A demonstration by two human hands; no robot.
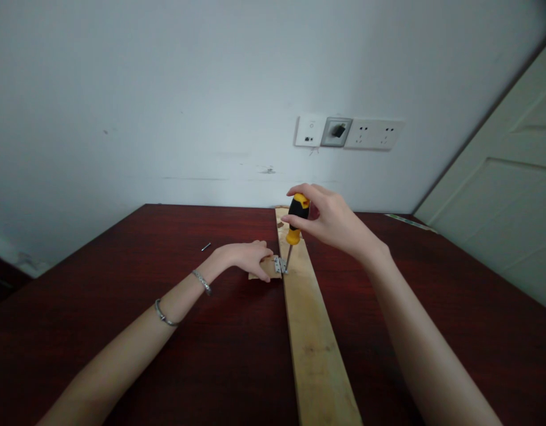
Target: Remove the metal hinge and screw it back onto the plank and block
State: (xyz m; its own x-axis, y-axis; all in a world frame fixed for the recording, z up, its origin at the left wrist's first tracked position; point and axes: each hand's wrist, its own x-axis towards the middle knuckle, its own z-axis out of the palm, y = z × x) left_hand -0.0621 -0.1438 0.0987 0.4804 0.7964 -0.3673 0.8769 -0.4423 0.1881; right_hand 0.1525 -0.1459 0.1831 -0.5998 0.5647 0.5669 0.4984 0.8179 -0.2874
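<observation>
Over the hinge (pixel 277 265), right fingers (pixel 299 223) grip a screwdriver (pixel 298 208) — left fingers (pixel 264 274) (partly spread) hold a wooden block (pixel 267 266).

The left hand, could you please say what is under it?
Under the left hand is a small board, visible only in part; what the hand covers cannot be seen.

You have 1 left hand (pixel 247 259) and 1 right hand (pixel 333 218) in view, and you wear 2 bracelets (pixel 202 282). You can count 1 screwdriver (pixel 298 208), 1 hinge (pixel 277 264), 1 long board (pixel 315 337), 1 small wooden piece (pixel 272 268) and 1 loose slim metal piece (pixel 206 247). Around you are 1 table (pixel 90 296), 1 door (pixel 499 195) and 1 black plug (pixel 339 131).
</observation>
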